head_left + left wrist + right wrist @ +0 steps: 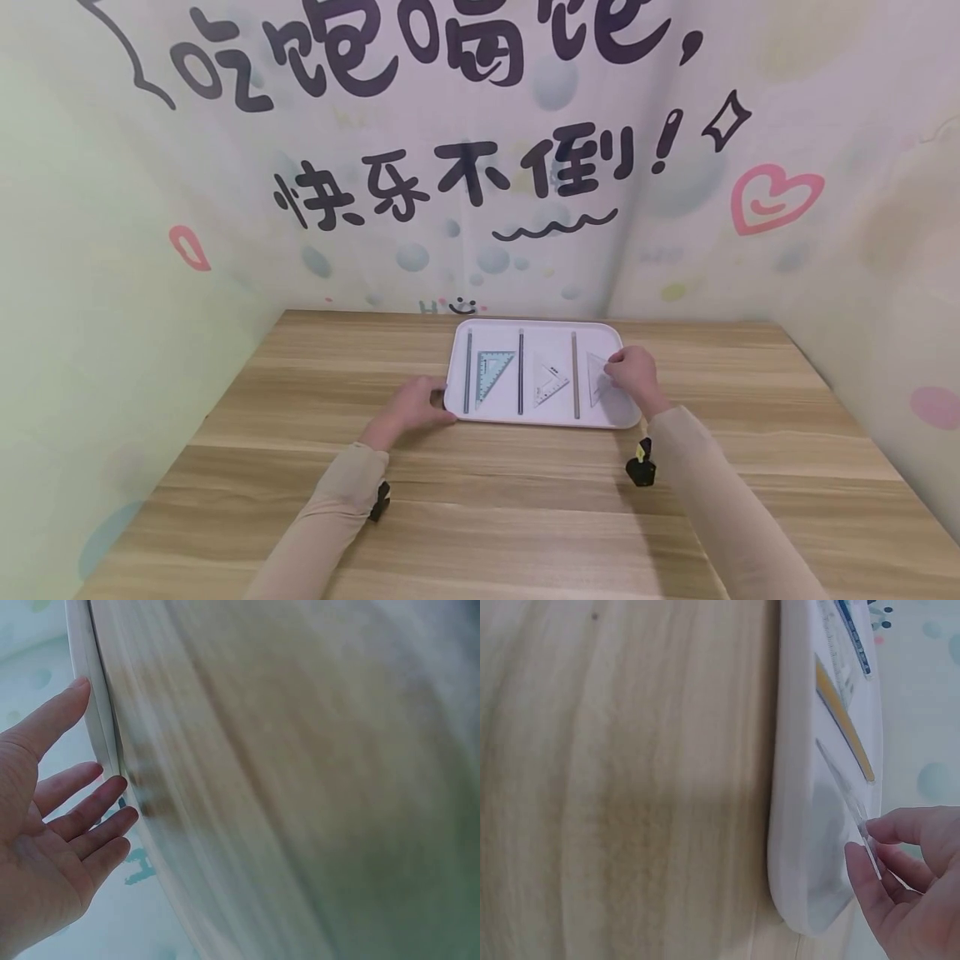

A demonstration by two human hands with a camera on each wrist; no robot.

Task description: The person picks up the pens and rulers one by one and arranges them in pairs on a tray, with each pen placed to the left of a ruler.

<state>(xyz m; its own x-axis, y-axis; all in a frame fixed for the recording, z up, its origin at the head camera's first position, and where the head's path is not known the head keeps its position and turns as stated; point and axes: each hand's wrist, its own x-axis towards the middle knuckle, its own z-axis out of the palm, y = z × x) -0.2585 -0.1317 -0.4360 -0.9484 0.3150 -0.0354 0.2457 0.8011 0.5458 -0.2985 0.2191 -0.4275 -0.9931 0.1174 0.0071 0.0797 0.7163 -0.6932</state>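
Observation:
A white tray lies on the wooden table. In it, a bluish-grey pencil, a dark pencil and a tan pencil lie apart, roughly parallel. A light-blue set square sits between the first two, a clear set square between the dark and tan ones. My right hand pinches another clear set square between thumb and fingers at the tray's right side, tilted in the right wrist view. My left hand is at the tray's left edge, thumb at the rim, fingers loosely extended.
The table reaches back to a printed wall hanging with black lettering, close behind the tray. Pale walls stand at both sides. A small black device is by the right wrist, another black piece by the left sleeve.

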